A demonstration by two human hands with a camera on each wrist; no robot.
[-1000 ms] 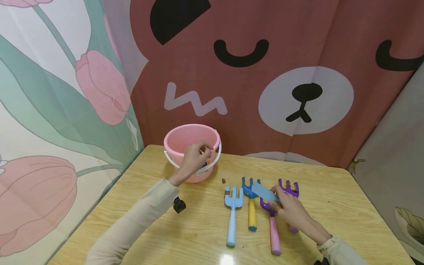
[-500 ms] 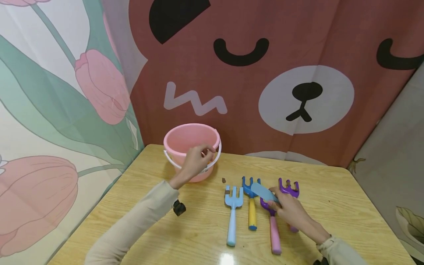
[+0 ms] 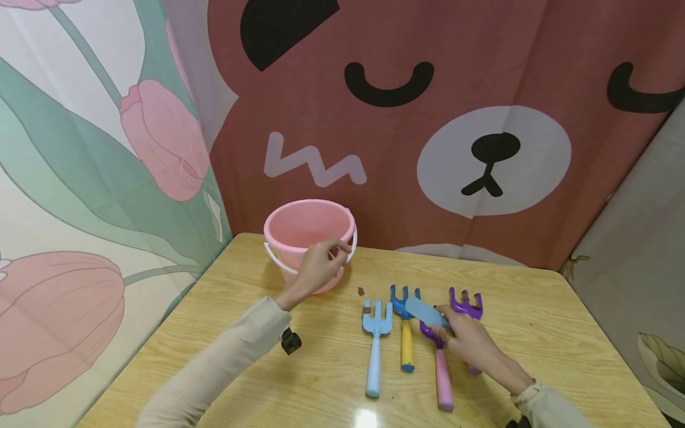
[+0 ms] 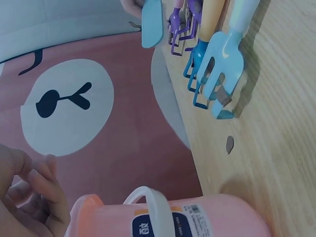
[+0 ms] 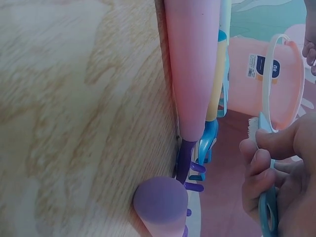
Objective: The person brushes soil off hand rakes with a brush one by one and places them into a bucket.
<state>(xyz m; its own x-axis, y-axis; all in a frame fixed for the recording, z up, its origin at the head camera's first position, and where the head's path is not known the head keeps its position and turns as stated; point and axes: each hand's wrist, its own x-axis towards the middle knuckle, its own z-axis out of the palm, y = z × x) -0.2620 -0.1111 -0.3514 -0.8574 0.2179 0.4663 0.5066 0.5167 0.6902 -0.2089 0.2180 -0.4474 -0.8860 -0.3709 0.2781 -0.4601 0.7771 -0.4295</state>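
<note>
My right hand point(image 3: 471, 342) grips a light-blue brush point(image 3: 424, 311) above the hand forks, its flat back facing up. White bristles point(image 5: 253, 128) show in the right wrist view. My left hand point(image 3: 320, 264) is in front of the pink bucket point(image 3: 289, 254), fingers loosely curled, with nothing visible in them. A light-blue hand fork point(image 3: 376, 351) with a brown bit on one tine lies nearest the bucket. Beside it are a blue fork with a yellow handle point(image 3: 407, 351), a purple fork with a pink handle point(image 3: 443, 380) and another purple fork point(image 3: 467, 306), partly hidden by my right hand.
The pink bucket stands at the back left of the wooden table point(image 3: 257, 386), its white handle point(image 3: 275, 260) hanging down. A small brown crumb point(image 3: 361, 291) lies between bucket and forks. A printed bear curtain point(image 3: 385, 148) hangs behind the table.
My left hand has drifted slightly to the right and down, in front of the bucket. My right hand and the brush have hardly moved. The forks lie where they were.
</note>
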